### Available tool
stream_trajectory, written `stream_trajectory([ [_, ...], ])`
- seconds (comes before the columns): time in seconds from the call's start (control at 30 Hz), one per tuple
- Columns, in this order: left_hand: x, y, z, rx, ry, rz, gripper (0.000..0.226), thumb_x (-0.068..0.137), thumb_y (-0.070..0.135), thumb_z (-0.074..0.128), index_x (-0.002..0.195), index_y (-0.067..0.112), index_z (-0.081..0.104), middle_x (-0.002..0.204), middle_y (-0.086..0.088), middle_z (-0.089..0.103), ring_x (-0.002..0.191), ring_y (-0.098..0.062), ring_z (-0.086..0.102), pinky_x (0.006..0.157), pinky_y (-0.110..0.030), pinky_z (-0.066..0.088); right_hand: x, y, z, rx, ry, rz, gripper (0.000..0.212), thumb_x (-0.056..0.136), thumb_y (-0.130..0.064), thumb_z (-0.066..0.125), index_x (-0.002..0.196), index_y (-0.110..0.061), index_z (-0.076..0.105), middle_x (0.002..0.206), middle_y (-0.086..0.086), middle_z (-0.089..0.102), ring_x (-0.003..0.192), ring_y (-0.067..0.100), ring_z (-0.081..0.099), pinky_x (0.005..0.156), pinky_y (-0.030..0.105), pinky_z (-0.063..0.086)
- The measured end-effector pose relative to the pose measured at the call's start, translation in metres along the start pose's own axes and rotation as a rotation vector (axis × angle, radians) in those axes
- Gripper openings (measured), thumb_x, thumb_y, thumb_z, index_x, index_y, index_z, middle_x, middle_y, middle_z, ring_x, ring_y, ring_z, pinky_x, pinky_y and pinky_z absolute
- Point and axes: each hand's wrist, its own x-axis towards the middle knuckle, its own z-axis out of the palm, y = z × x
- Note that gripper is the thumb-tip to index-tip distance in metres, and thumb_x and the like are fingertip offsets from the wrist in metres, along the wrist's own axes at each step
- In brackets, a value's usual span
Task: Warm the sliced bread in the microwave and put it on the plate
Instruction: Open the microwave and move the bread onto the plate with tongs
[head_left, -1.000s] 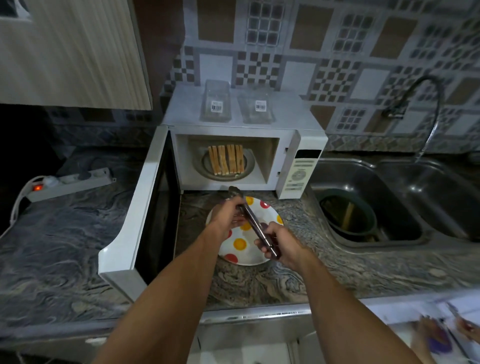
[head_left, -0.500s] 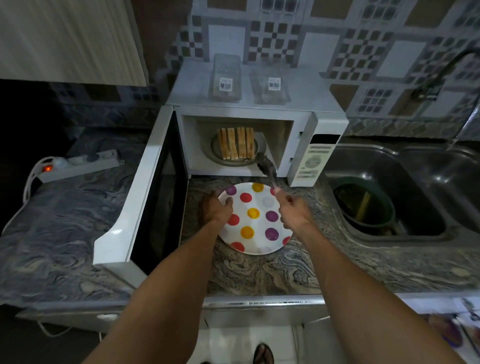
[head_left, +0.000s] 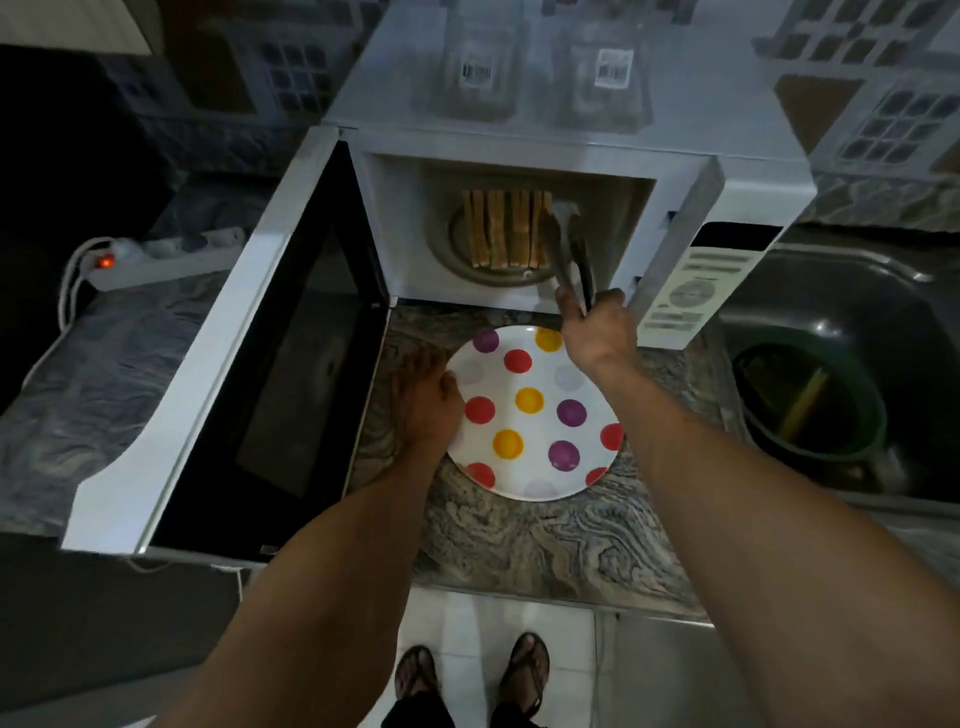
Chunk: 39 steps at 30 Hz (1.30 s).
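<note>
- Presently, the right hand (head_left: 597, 327) grips metal tongs (head_left: 569, 249), tips beside the sliced bread (head_left: 506, 228) at 12 o'clock in the microwave (head_left: 571, 130).
- Slices stand on edge, long axis front-to-back.
- The left hand (head_left: 423, 400), fingers relaxed, steadies the polka-dot plate (head_left: 535, 410); the right is nearer.

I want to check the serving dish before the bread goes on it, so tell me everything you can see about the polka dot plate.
The plate is round, white and glossy, probably ceramic or melamine, with red, yellow, purple and faint grey dots. It lies flat and empty on the marbled counter, just in front of the open microwave. The left hand rests against its left rim. The right hand holds tongs above its far edge, reaching toward the bread, without touching the plate.
</note>
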Motion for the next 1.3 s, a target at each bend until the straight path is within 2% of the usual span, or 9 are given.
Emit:
stream_trajectory([
  [0.07,0.002,-0.004,0.002,-0.034,0.035,-0.022,0.054,0.092,0.033,0.031,0.138,0.018,0.055,0.149,-0.009,0.047,0.140,-0.030,0.037,0.119,-0.041,0.022,0.009,-0.006,0.005,-0.026,0.007,-0.018,0.059,0.098,-0.055,0.046,0.132,-0.007,0.044,0.124,0.018,0.061,0.111,0.038,0.061,0.081,0.037,0.049],
  [0.17,0.002,-0.003,-0.001,-0.038,0.059,0.016,0.057,0.088,0.031,0.030,0.138,0.021,0.056,0.150,-0.006,0.046,0.141,-0.027,0.036,0.119,-0.039,0.021,0.016,-0.017,0.006,-0.036,0.019,-0.032,0.055,0.100,-0.051,0.047,0.130,-0.006,0.047,0.123,0.019,0.062,0.112,0.037,0.061,0.073,0.030,0.039],
  [0.27,-0.001,0.002,-0.004,-0.091,0.088,0.011,0.056,0.088,0.028,0.033,0.136,0.016,0.058,0.148,-0.010,0.048,0.139,-0.031,0.038,0.118,-0.043,0.024,0.022,-0.020,0.014,0.003,-0.003,-0.038,0.050,0.099,-0.050,0.050,0.124,-0.007,0.052,0.117,0.015,0.066,0.105,0.034,0.065,0.073,0.032,0.045],
  [0.33,-0.002,0.004,-0.005,-0.118,0.106,0.002,0.057,0.087,0.029,0.033,0.135,0.015,0.060,0.147,-0.010,0.049,0.139,-0.031,0.039,0.117,-0.045,0.026,0.024,-0.022,0.016,0.006,0.001,-0.027,0.051,0.099,-0.050,0.050,0.126,-0.006,0.051,0.120,0.016,0.065,0.108,0.035,0.064,0.076,0.032,0.046],
  [0.47,-0.001,0.001,-0.002,-0.088,0.088,0.007,0.057,0.087,0.027,0.032,0.136,0.014,0.058,0.148,-0.007,0.048,0.142,-0.025,0.036,0.120,-0.041,0.021,0.025,-0.022,0.015,-0.015,0.031,-0.022,0.056,0.100,-0.051,0.047,0.127,-0.003,0.050,0.125,0.021,0.062,0.112,0.038,0.061,0.084,0.038,0.050],
  [0.63,0.002,-0.002,0.000,-0.087,0.059,0.003,0.052,0.091,0.027,0.035,0.137,0.018,0.058,0.151,-0.004,0.044,0.144,-0.022,0.032,0.122,-0.037,0.016,0.024,-0.018,0.016,-0.034,0.030,-0.031,0.059,0.098,-0.054,0.047,0.127,-0.003,0.050,0.122,0.021,0.063,0.112,0.038,0.062,0.087,0.040,0.052],
  [0.8,-0.001,0.002,-0.004,-0.144,0.087,-0.023,0.053,0.089,0.027,0.035,0.134,0.017,0.061,0.150,-0.004,0.046,0.144,-0.023,0.033,0.121,-0.037,0.018,0.022,-0.017,0.019,-0.012,0.034,-0.035,0.057,0.100,-0.052,0.047,0.128,-0.003,0.049,0.122,0.021,0.062,0.110,0.038,0.062,0.076,0.033,0.046],
  [1.1,0.000,0.001,-0.003,-0.106,0.068,-0.016,0.050,0.092,0.027,0.036,0.136,0.020,0.058,0.152,-0.001,0.044,0.145,-0.021,0.031,0.121,-0.034,0.016,0.020,-0.007,0.021,-0.029,0.032,-0.017,0.056,0.100,-0.051,0.046,0.126,-0.002,0.048,0.123,0.023,0.062,0.115,0.041,0.058,0.088,0.040,0.049],
  [1.3,-0.002,0.001,-0.003,-0.168,0.109,-0.020,0.054,0.088,0.027,0.034,0.133,0.017,0.062,0.148,-0.003,0.049,0.143,-0.023,0.035,0.121,-0.036,0.020,0.029,-0.015,0.023,-0.117,0.055,-0.036,0.050,0.100,-0.044,0.051,0.125,0.000,0.050,0.124,0.023,0.061,0.114,0.040,0.059,0.080,0.038,0.048],
])
